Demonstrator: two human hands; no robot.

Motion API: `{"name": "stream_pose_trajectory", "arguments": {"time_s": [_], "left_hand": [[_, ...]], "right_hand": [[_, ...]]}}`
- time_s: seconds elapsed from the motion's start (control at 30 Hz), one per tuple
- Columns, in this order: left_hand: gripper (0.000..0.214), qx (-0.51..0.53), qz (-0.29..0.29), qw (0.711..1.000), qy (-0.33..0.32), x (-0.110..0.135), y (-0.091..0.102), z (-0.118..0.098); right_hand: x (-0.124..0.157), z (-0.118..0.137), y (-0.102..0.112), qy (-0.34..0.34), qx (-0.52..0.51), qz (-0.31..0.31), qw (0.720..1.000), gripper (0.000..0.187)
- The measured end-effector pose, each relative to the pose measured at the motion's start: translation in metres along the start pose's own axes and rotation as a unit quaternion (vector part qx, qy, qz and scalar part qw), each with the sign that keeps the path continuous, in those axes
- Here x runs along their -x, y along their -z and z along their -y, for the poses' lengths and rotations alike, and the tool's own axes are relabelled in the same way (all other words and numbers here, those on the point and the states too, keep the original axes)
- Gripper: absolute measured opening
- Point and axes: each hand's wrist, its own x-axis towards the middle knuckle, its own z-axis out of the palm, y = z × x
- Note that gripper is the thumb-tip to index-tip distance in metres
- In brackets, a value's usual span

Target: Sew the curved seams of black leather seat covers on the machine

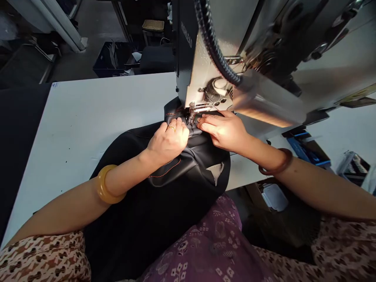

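Observation:
A black leather-like piece (164, 184) with orange stitching lies on the white table (88, 117) and drapes down onto my lap. Its far edge sits under the presser foot (192, 115) of a large sewing machine (235, 47). My left hand (169, 139), with a ring and a yellow bangle on the wrist, has its fingers curled and pressed down on the material just left of the foot. My right hand (225, 129), a brown bangle on its wrist, lies with fingers stretched flat on the material right of the foot.
The machine head overhangs the right half of the view, with a black ribbed cable (214, 43) hanging across it. Blue trays (308, 150) stand at the right. Dark crates (113, 58) and a stool (153, 26) stand on the floor beyond the table's far edge.

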Motion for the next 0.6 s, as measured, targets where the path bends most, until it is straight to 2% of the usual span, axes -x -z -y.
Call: {"name": "stream_pose_trajectory", "arguments": {"time_s": [0.13,0.27,0.33,0.4,0.47,0.5,0.53,0.6], "left_hand": [[0.036,0.029,-0.002,1.0,0.009,0.002,-0.005,0.001],[0.033,0.144,-0.062,0.986,0.047,0.022,-0.004,0.011],[0.035,0.199,-0.102,0.964,0.141,0.05,-0.002,0.016],[0.039,0.248,-0.114,0.92,0.282,0.09,-0.002,0.015],[0.042,0.3,-0.057,0.873,0.379,0.137,-0.006,0.003],[0.044,0.306,-0.02,0.863,0.401,0.158,-0.008,-0.006],[0.045,0.302,0.018,0.862,0.407,0.176,-0.01,-0.018],[0.047,0.276,0.083,0.87,0.4,0.2,-0.011,-0.043]], "right_hand": [[-0.001,0.0,-0.007,-0.021,-0.026,0.0,0.999,0.037],[0.01,0.008,-0.013,-0.048,-0.043,-0.034,0.997,0.035],[0.029,0.019,-0.013,-0.051,-0.064,-0.086,0.993,0.036],[0.061,0.034,-0.013,-0.067,-0.1,-0.158,0.98,0.033],[0.1,0.055,-0.017,-0.113,-0.154,-0.21,0.959,0.024],[0.119,0.066,-0.02,-0.148,-0.184,-0.204,0.95,0.019],[0.137,0.077,-0.023,-0.197,-0.218,-0.175,0.94,0.014],[0.164,0.1,-0.031,-0.303,-0.303,-0.09,0.899,0.015]]}}
